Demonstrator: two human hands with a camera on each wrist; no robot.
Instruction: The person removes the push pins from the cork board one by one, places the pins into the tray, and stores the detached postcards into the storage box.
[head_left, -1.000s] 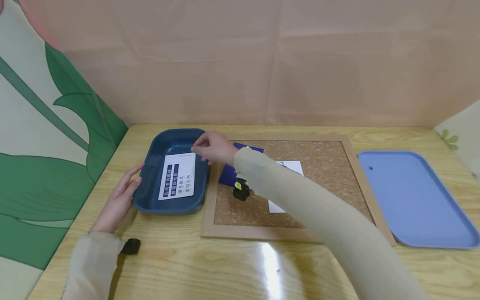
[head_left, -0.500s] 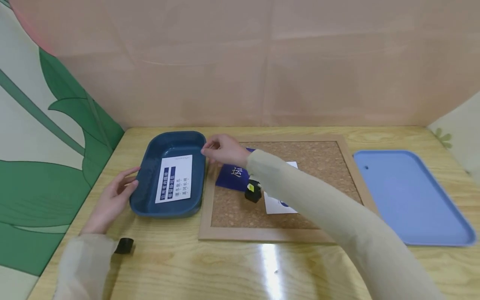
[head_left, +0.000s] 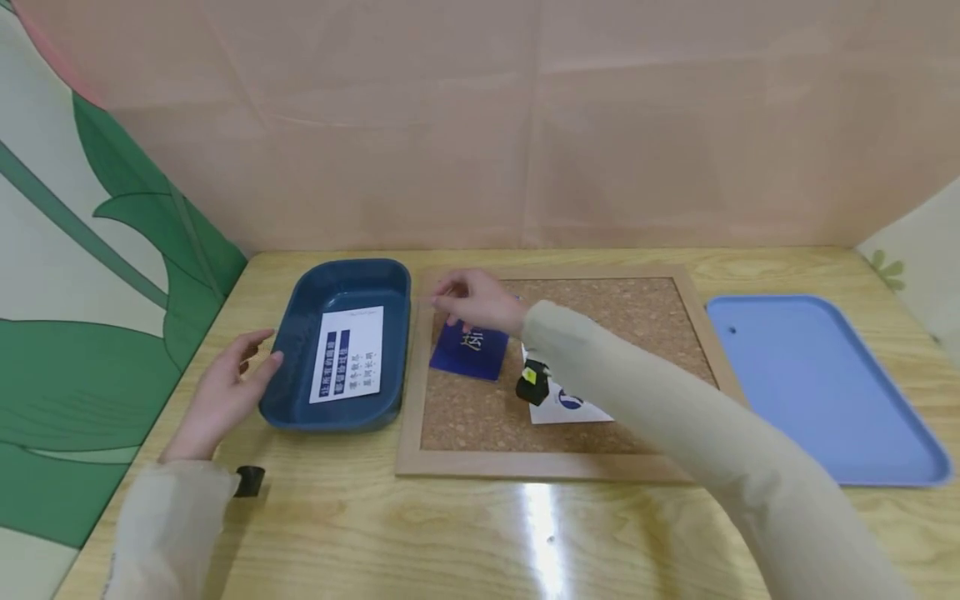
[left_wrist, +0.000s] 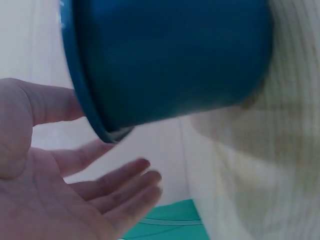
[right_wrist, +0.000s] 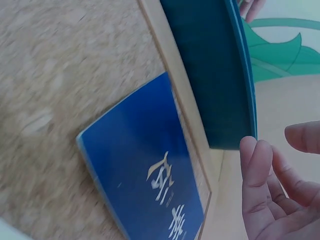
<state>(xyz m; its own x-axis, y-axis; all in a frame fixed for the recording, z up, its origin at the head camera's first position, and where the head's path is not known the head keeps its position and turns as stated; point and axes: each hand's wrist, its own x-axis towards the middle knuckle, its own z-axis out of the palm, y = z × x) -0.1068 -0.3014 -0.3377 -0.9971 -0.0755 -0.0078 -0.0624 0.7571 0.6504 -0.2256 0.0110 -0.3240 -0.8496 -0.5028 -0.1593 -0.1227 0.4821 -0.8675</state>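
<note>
Bin [head_left: 296, 342], dark blue, sits on the left side of the table [head_left: 337, 521], white card [head_left: 347, 354] lying flat inside with dark printed characters. Left hand [head_left: 225, 392] is at the bin's left rim, fingers spread and loosely bent, thumb apart; in the left wrist view part of the hand passes behind the rim, contact can't be told. White card is right of the left fingers, well apart from them. Right hand [head_left: 476, 300] hangs over the left part of the corkboard [head_left: 637, 325], fingers bent, modest gap between thumb and fingertips in the right wrist view. Right fingertips are near the bin's right rim but apart from it. Blue card [head_left: 465, 360] with light and gold characters lies on the cork under the right hand, which hides its far portion. White sheet [head_left: 572, 406] with round blue print lies further right on the board, partly covered by the right sleeve [head_left: 645, 383]. Corkboard's wooden frame stands just beside the bin. Pale blue tray [head_left: 810, 375] lies right of the board, dark spot [head_left: 732, 331] near its far left corner.
</note>
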